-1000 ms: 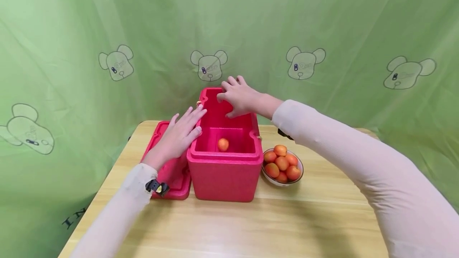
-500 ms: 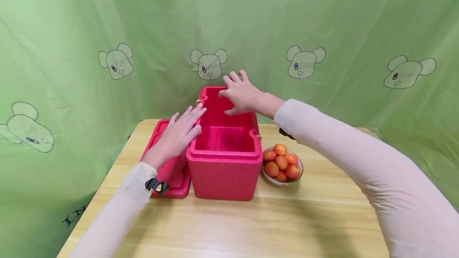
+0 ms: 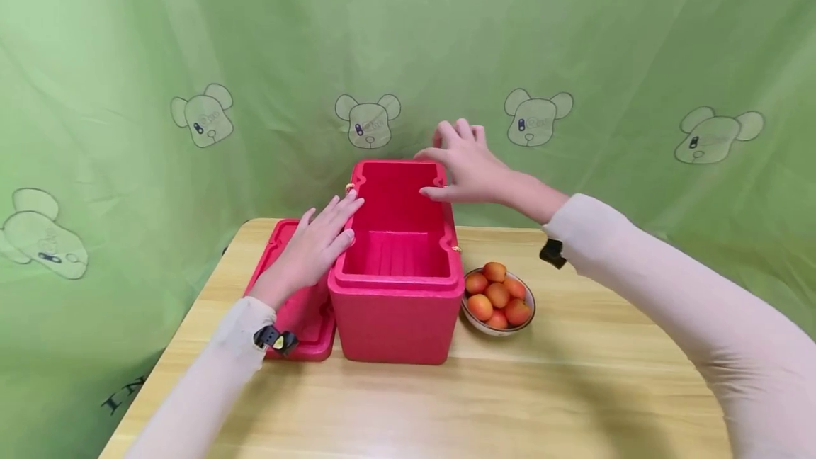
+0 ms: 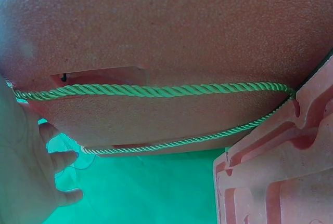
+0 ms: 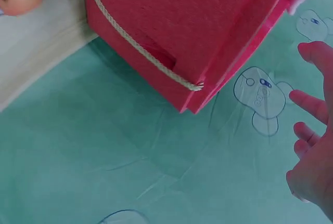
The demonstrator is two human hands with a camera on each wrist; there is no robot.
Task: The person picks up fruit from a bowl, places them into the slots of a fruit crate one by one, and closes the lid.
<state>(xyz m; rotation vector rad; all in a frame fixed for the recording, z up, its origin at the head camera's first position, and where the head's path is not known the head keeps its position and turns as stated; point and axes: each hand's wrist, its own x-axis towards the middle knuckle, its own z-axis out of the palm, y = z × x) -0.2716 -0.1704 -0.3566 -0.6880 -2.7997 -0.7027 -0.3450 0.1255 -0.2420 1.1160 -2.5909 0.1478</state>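
A red foam box (image 3: pixel 397 324) stands lidless on the table, its inside bare where it shows; the floor by the near wall is hidden. My left hand (image 3: pixel 312 250) rests with straight fingers on its left rim. In the left wrist view, part of that hand (image 4: pixel 36 167) lies beside the box's side and its rope handle (image 4: pixel 171 90). Over the far right corner of the box hovers my right hand (image 3: pixel 472 165), fingers loosely bent and holding nothing. The right wrist view shows this hand (image 5: pixel 317 146) apart from the box.
The red lid (image 3: pixel 312 321) lies left of the box. Close to the box's right side stands a bowl (image 3: pixel 491 331) piled with several small orange fruits (image 3: pixel 497 295), apricot-like. A green curtain (image 3: pixel 446 34) hangs behind the wooden table (image 3: pixel 408 409).
An orange fruit seen inside the box one second ago has gone from sight. My right hand has moved right, from over the opening to the far right corner. The left hand stays put.
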